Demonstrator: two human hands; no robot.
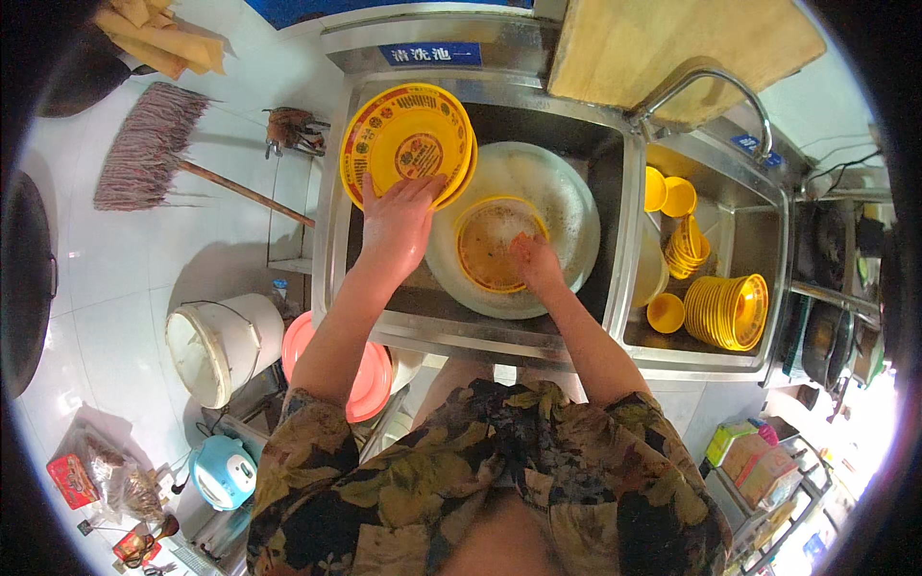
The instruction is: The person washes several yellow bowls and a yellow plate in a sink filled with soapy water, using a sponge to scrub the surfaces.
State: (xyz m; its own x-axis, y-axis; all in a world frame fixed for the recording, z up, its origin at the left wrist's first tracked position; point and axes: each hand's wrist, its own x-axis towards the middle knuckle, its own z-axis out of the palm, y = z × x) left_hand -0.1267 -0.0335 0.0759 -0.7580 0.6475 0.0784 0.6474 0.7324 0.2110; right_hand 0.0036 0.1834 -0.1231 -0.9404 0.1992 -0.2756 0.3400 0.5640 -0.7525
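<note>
My left hand (396,216) grips the near rim of the top yellow plate (382,137), its fingers lying over the printed face. At least one more yellow plate (470,162) shows under it, at the left side of the steel sink (623,216). A large pale basin (569,173) of cloudy, foamy water fills much of this sink. In the water lies another yellow plate (490,252) with a red patterned rim. My right hand (539,266) is over that plate's right side, closed on a small orange-red scrubber (520,243), mostly hidden by the fingers.
The right sink (745,237) holds stacked yellow bowls (720,309), loose yellow cups (679,196) and a curved faucet (742,79) above. A wooden board (677,43) leans behind. To the left are a mop (155,147), a white bucket (223,345) and a pink lid (371,381).
</note>
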